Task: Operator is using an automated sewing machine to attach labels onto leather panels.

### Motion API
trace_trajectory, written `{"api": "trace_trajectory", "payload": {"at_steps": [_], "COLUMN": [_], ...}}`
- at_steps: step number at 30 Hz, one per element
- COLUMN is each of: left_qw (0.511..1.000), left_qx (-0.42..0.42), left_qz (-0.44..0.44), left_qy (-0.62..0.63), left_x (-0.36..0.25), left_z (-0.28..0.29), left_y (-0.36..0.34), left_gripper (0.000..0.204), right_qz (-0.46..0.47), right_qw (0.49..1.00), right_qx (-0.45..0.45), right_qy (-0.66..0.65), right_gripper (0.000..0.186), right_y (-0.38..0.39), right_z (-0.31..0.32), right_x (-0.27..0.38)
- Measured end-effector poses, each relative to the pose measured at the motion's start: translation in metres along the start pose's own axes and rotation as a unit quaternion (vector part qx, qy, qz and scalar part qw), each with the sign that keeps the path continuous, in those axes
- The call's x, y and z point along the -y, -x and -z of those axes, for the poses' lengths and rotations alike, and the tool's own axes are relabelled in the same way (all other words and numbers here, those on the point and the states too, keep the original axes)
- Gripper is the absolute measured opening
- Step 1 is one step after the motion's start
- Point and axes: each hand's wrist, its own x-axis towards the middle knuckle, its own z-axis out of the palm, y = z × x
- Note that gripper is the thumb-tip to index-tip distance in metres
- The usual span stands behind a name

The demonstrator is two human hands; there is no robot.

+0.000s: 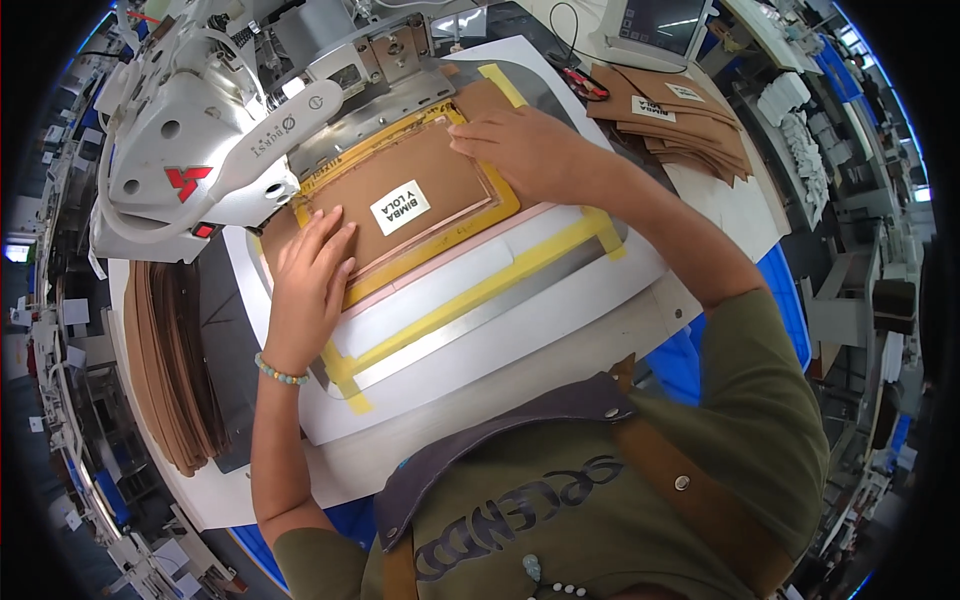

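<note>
A flat brown panel (350, 222) with a white printed label (400, 207) lies within a yellow template frame (440, 240), tilted on the work table under the head of a white sewing machine (200, 150). My left hand (312, 275) rests on the panel's left end, fingers spread and stretched out. At the far right corner, my right hand (515, 148) lies over the frame with its fingertips on the panel's edge. Its thumb is hard to make out. Neither hand grips anything that I can see. A pinkish strip shows along the frame's near side.
White sheeting with yellow tape (470, 290) and a metal strip covers the table before me. Brown panels (690, 115) are piled at the far right, beside red-handled snips (590, 85) and a screen (660, 25). More brown pieces (165, 360) stand stacked at the left.
</note>
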Motion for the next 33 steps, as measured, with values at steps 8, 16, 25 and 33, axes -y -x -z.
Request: {"api": "trace_trajectory", "payload": {"at_steps": [8, 16, 25, 33], "left_qw": [0.997, 0.997, 0.989, 0.991], "left_qx": [0.018, -0.005, -0.012, -0.029], "left_qz": [-0.008, -0.017, -0.025, -0.025], "left_qy": [-0.072, -0.071, -0.145, -0.124], "left_x": [0.009, 0.010, 0.001, 0.003], "left_z": [-0.017, -0.017, -0.023, -0.022], "left_y": [-0.011, -0.011, -0.015, -0.014], "left_gripper": [0.051, 0.052, 0.051, 0.052], "right_qz": [0.029, 0.036, 0.063, 0.071], "right_qw": [0.997, 0.989, 0.974, 0.978], "right_qx": [-0.074, -0.122, -0.195, -0.165], "right_qy": [-0.005, 0.074, 0.100, 0.104], "right_gripper": [0.056, 0.035, 0.033, 0.030], "right_y": [-0.011, -0.025, -0.021, -0.025], "right_z": [-0.030, -0.035, -0.036, -0.032], "right_x": [-0.001, 0.009, 0.007, 0.006]}}
